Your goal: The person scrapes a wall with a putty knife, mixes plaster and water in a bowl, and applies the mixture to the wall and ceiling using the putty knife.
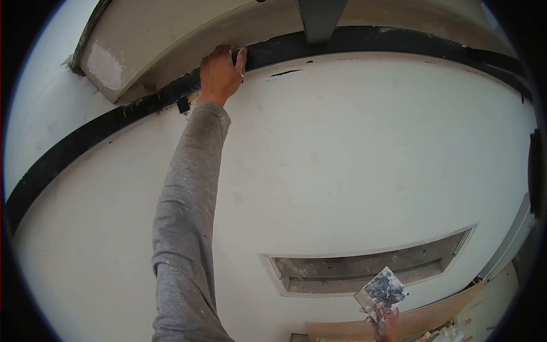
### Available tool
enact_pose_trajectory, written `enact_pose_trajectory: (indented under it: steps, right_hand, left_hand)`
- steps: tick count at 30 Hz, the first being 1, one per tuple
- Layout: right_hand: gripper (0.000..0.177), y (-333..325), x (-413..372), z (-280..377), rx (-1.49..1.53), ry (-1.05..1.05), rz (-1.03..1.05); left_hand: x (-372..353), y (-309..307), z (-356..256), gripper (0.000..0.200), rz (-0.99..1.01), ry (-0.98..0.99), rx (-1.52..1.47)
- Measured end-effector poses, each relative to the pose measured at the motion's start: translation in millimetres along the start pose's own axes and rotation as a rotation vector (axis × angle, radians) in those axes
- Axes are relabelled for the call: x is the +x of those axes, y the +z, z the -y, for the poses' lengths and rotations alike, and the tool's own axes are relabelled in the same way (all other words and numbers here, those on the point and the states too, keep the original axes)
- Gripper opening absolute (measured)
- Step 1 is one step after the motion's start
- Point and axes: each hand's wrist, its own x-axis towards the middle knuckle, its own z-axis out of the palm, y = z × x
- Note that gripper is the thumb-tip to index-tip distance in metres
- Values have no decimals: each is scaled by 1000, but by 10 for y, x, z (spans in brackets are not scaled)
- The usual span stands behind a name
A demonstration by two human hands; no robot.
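My left hand (pixel 222 74), at the end of an outstretched grey sleeve, is up at a dark curved-looking beam (pixel 279 50). Its fingers curl over the beam's edge, and the thumb lies on the right; the fingertips are partly hidden. Low on the right, my right hand (pixel 386 324) is closed round a putty knife (pixel 387 288) with a broad, squarish blade. White and dark grey smears cover the blade, and the hand has white smears too. The handle is hidden in the fingers. Behind both hands stands a white wall (pixel 342 154).
A long recessed opening (pixel 364 265) is set in the wall behind the blade. A grey post (pixel 322 20) meets the beam at the top. A beige boxed ledge (pixel 142 43) juts out upper left. Below lie a wooden board (pixel 342 330) and some clutter.
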Motion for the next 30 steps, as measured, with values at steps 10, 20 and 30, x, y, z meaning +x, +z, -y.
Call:
enact_pose_trajectory:
  steps: [10, 20, 30]
  right_hand:
    - [42, -1046, 188, -335, -541, -152, 36]
    - [43, -1136, 164, -249, -424, -124, 40]
    - [45, -630, -340, 300, 44, -99, -241]
  left_hand:
    - [32, 132, -167, 48, -168, -43, 172]
    - [-22, 108, -202, 50, -180, -1, 217]
    - [127, 243, -463, 58, -53, -186, 227]
